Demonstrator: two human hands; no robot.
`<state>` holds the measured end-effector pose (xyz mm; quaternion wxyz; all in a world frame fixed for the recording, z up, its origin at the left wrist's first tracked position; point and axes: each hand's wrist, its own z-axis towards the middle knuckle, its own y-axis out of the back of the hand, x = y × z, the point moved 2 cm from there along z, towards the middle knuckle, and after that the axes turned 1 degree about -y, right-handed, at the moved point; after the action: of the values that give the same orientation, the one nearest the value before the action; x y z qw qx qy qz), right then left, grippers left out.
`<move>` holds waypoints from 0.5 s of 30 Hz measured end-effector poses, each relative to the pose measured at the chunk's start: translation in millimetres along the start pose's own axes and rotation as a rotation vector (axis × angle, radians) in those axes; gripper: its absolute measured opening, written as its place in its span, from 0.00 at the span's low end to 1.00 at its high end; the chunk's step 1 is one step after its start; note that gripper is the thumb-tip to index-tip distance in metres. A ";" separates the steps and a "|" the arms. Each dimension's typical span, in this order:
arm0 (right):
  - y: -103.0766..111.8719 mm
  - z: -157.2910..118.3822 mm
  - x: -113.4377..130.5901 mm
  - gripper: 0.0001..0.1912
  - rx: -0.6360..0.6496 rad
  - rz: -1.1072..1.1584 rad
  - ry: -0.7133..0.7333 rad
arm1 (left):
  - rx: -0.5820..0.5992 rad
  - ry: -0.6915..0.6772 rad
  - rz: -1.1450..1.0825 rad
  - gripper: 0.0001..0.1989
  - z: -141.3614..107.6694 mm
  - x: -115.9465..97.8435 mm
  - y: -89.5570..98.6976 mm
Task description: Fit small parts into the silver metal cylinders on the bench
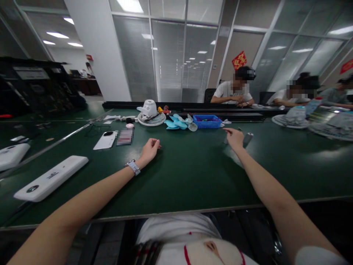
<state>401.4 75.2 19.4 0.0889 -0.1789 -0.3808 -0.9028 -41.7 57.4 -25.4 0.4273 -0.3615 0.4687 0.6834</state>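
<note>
My left hand [150, 150], with a watch [132, 167] on its wrist, rests on the green tabletop [182, 184]. Its fingers are curled together, and nothing shows in them. To the right, my right hand [235, 139] has its index finger stretched leftward and its other fingers curled in; whatever these may hold is hidden. A short grey cylinder [249, 138] stands just beside it. Beyond its fingertip is a blue bin [207, 124] with small parts inside. Light-blue fan blades [176, 122] lie left of the bin, near a white fan part [150, 110] with a round grille.
At left lie a white phone [105, 140], a dark flat item [125, 136], a small pink round thing [129, 126] and a long white device [52, 178]. White fan parts [292, 118] stand far right. Several people sit across; one person [233, 92] faces this table.
</note>
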 end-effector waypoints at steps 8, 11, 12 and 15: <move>2.8 1.2 -5.0 0.20 -0.021 -0.029 -0.038 | -0.002 0.018 0.044 0.13 -2.0 -4.5 1.8; 4.0 0.7 -5.1 0.20 -0.038 -0.017 -0.025 | 0.005 0.018 0.036 0.13 -1.6 -3.4 1.4; 4.6 0.4 -5.2 0.20 -0.045 -0.015 -0.023 | 0.008 0.016 0.031 0.13 -1.3 -2.7 1.1; 6.6 -0.6 -6.0 0.20 -0.055 -0.011 -0.021 | 0.008 0.005 0.018 0.14 0.0 0.1 0.9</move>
<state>408.7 70.4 21.0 0.0751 -0.1888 -0.3577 -0.9115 -42.5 57.2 -25.2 0.4211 -0.3574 0.4757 0.6845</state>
